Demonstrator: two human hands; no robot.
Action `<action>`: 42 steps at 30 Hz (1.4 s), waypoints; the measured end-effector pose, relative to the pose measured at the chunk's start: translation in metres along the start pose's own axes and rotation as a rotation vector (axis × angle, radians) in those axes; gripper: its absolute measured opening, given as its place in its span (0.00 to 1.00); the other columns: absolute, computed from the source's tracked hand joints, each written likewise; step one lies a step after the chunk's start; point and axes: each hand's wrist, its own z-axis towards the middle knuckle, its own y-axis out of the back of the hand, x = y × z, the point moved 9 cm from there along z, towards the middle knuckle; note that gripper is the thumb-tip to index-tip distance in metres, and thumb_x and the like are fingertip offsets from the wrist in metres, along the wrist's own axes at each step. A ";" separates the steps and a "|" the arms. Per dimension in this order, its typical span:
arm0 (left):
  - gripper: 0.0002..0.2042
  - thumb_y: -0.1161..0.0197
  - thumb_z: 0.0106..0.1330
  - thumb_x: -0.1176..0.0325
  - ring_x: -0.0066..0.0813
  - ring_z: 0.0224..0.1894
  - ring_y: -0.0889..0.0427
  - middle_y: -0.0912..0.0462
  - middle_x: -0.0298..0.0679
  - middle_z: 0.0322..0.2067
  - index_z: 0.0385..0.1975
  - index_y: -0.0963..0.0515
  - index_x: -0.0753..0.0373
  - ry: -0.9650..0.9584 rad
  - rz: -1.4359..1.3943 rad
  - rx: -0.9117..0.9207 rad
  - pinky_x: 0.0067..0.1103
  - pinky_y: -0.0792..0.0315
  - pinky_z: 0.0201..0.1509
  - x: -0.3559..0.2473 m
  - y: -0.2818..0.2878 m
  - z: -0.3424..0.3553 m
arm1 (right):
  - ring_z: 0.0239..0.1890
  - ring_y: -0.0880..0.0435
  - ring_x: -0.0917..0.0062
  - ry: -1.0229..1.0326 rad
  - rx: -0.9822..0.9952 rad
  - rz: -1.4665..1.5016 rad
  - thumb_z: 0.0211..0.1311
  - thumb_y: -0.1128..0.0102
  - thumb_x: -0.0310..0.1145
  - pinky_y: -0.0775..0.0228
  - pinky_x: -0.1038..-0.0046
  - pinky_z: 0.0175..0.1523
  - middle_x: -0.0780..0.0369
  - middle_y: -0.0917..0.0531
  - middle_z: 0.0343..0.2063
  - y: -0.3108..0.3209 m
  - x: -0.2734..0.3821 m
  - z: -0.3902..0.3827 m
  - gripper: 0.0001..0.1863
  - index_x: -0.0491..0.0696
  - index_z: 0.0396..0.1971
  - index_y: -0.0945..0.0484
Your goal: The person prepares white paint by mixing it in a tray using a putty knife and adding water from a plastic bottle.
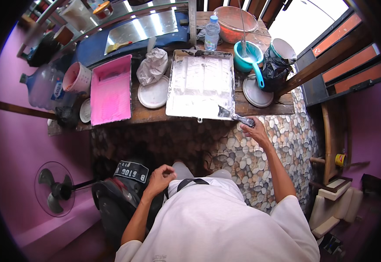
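My right hand [256,129] is closed round the dark handle of a putty knife [243,120]. Its smeared blade rests in the lower right corner of a white tray [200,111], coated with thick white paint or filler. My left hand [161,177] hangs in front of my waist, its fingers loosely curled and nothing visible in them. To the left of the white tray lie a round white lid [154,97] and a crumpled whitish plastic bag [152,65]. A pink paint tray [109,94] stands further left.
A turquoise dipper [248,59], a water bottle [212,34], an orange basin [236,26] and a black bag [275,72] stand on the wooden table's right half. A large water jug [42,91] is far left. Below are a fan [56,189] and a motorbike [120,192].
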 end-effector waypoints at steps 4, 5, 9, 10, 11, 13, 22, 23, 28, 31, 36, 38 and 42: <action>0.13 0.39 0.63 0.62 0.30 0.33 0.17 0.17 0.43 0.31 0.39 0.23 0.66 -0.119 0.062 -0.289 0.24 0.25 0.40 -0.024 0.045 0.078 | 0.21 0.18 0.77 -0.027 0.109 -0.261 0.50 0.31 0.34 0.25 0.75 0.29 0.59 0.18 0.21 -0.019 0.031 0.031 0.17 0.40 0.37 0.21; 0.14 0.41 0.65 0.61 0.33 0.34 0.17 0.18 0.45 0.32 0.40 0.24 0.66 -0.163 0.087 -0.322 0.25 0.25 0.40 -0.028 0.060 0.099 | 0.20 0.19 0.78 -0.002 0.141 -0.386 0.48 0.30 0.32 0.26 0.75 0.29 0.59 0.19 0.20 -0.029 0.038 0.037 0.16 0.39 0.34 0.21; 0.16 0.50 0.70 0.58 0.43 0.38 0.19 0.19 0.50 0.33 0.42 0.25 0.66 -0.325 0.082 -0.439 0.30 0.27 0.43 -0.065 0.081 0.191 | 0.31 0.16 0.61 0.323 0.070 -0.826 0.45 0.33 0.36 0.25 0.63 0.40 0.48 0.17 0.26 -0.053 0.081 0.048 0.18 0.38 0.33 0.19; 0.18 0.52 0.71 0.57 0.46 0.38 0.19 0.20 0.52 0.34 0.42 0.26 0.67 -0.371 0.044 -0.489 0.32 0.28 0.44 -0.061 0.071 0.202 | 0.31 0.16 0.61 0.288 0.078 -0.855 0.45 0.33 0.36 0.25 0.63 0.40 0.48 0.17 0.26 -0.052 0.074 0.041 0.18 0.38 0.33 0.19; 0.18 0.52 0.71 0.57 0.46 0.38 0.19 0.20 0.52 0.34 0.42 0.26 0.67 -0.347 0.016 -0.463 0.32 0.28 0.44 -0.051 0.058 0.217 | 0.31 0.17 0.59 0.325 0.048 -0.934 0.45 0.35 0.35 0.26 0.61 0.40 0.48 0.18 0.26 -0.050 0.075 0.030 0.15 0.40 0.31 0.19; 0.22 0.56 0.73 0.53 0.53 0.39 0.21 0.21 0.56 0.33 0.41 0.26 0.69 -0.375 0.005 -0.358 0.36 0.31 0.45 -0.065 0.076 0.265 | 0.30 0.19 0.53 0.463 -0.074 -1.005 0.46 0.39 0.33 0.27 0.57 0.39 0.48 0.19 0.26 -0.074 0.111 0.028 0.10 0.43 0.28 0.19; 0.34 0.63 0.69 0.40 0.62 0.37 0.24 0.22 0.60 0.29 0.28 0.23 0.69 -0.191 0.152 -0.279 0.43 0.34 0.43 -0.090 0.079 0.343 | 0.30 0.18 0.61 0.312 -0.097 -1.166 0.56 0.54 0.25 0.26 0.63 0.34 0.55 0.21 0.26 -0.123 0.126 -0.004 0.09 0.46 0.34 0.24; 0.34 0.62 0.69 0.40 0.62 0.37 0.24 0.21 0.60 0.28 0.27 0.23 0.69 -0.201 0.231 -0.273 0.43 0.33 0.43 -0.096 0.077 0.344 | 0.30 0.18 0.61 0.296 -0.072 -1.162 0.56 0.54 0.25 0.26 0.62 0.34 0.56 0.21 0.27 -0.127 0.119 -0.007 0.10 0.46 0.35 0.23; 0.33 0.62 0.70 0.42 0.61 0.41 0.24 0.21 0.60 0.33 0.33 0.22 0.70 -0.220 0.215 -0.312 0.41 0.33 0.46 -0.104 0.082 0.367 | 0.29 0.17 0.62 0.312 -0.178 -1.092 0.59 0.54 0.29 0.26 0.63 0.33 0.55 0.20 0.26 -0.102 0.131 -0.006 0.09 0.45 0.31 0.23; 0.33 0.63 0.71 0.42 0.58 0.45 0.24 0.21 0.61 0.37 0.40 0.23 0.72 -0.266 -0.118 -0.334 0.38 0.33 0.49 -0.081 0.083 0.402 | 0.30 0.18 0.60 0.294 -0.281 -1.068 0.61 0.55 0.29 0.26 0.61 0.34 0.54 0.20 0.25 -0.089 0.123 0.000 0.10 0.46 0.30 0.22; 0.32 0.60 0.72 0.43 0.46 0.36 0.24 0.22 0.53 0.30 0.38 0.25 0.74 -0.301 -0.191 -0.345 0.33 0.33 0.44 -0.077 0.075 0.403 | 0.35 0.18 0.58 0.161 -0.182 -0.879 0.53 0.44 0.31 0.27 0.59 0.41 0.54 0.19 0.31 -0.090 0.103 -0.005 0.11 0.46 0.36 0.20; 0.32 0.60 0.72 0.44 0.42 0.33 0.27 0.23 0.51 0.28 0.36 0.25 0.74 -0.319 -0.204 -0.354 0.33 0.34 0.42 -0.081 0.077 0.398 | 0.38 0.18 0.59 0.073 -0.183 -0.849 0.52 0.41 0.33 0.27 0.60 0.44 0.55 0.17 0.34 -0.085 0.089 -0.006 0.15 0.46 0.40 0.19; 0.31 0.58 0.72 0.45 0.35 0.29 0.32 0.27 0.48 0.23 0.32 0.26 0.75 -0.333 -0.205 -0.385 0.30 0.36 0.36 -0.096 0.075 0.383 | 0.42 0.19 0.59 0.062 -0.228 -0.784 0.52 0.40 0.32 0.28 0.63 0.49 0.54 0.17 0.38 -0.072 0.090 -0.008 0.16 0.45 0.42 0.19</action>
